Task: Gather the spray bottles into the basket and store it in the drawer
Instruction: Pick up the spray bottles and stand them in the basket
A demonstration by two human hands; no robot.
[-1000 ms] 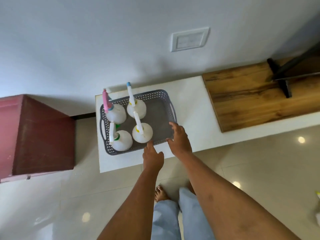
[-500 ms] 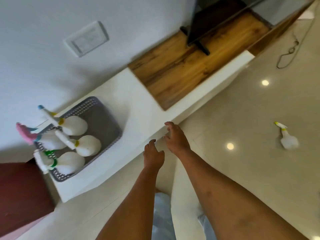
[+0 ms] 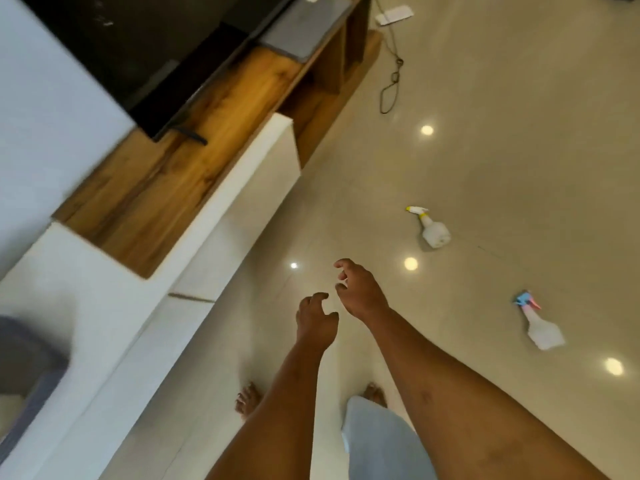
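Two white spray bottles lie on the tiled floor to the right. One with a yellow nozzle (image 3: 431, 228) is farther away, and one with a pink and blue nozzle (image 3: 540, 325) is nearer. Only a blurred corner of the grey basket (image 3: 24, 362) shows at the left edge, on the white cabinet top (image 3: 86, 306); its contents are out of view. My left hand (image 3: 317, 322) and my right hand (image 3: 360, 289) hang over the floor in front of me, fingers loosely curled and apart, holding nothing. Both are well short of the bottles.
A low white cabinet with a wooden top section (image 3: 166, 188) runs along the wall on the left, with a black TV (image 3: 138, 53) on it. A black cable (image 3: 391, 84) trails on the floor far ahead. My bare feet (image 3: 247, 400) stand beside the cabinet.
The view has swung right, away from the basket, which has slid to the left edge. A second bottle on the floor has come into view. Both hands have left the cabinet edge.
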